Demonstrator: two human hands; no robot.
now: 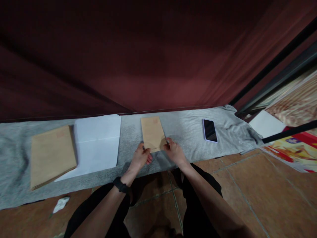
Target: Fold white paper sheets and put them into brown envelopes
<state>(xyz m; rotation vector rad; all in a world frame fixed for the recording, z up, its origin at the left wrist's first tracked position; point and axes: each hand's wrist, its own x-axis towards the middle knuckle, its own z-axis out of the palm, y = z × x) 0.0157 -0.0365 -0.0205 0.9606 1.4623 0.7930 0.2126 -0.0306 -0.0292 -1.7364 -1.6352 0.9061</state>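
Observation:
A brown paper envelope point(152, 131) lies on the grey cloth in front of me, its long side pointing away. My left hand point(141, 156) grips its near left corner, thumb on top and fingers curled beneath. At the near right corner, my right hand point(174, 151) pinches the envelope's edge. A small dark bit shows beside the right fingers, too small to name. To the left, a stack of brown envelopes point(52, 155) partly covers white paper sheets point(99, 142) that carry a crease across the middle.
A phone point(210, 130) in a pale purple case lies on the grey cloth point(190, 129) to the right. Behind the cloth hangs a dark red curtain point(158, 66). Black bars point(274, 76) and a red-yellow printed box point(294, 148) stand at right. A crumpled white tissue point(60, 204) lies on the tiled floor.

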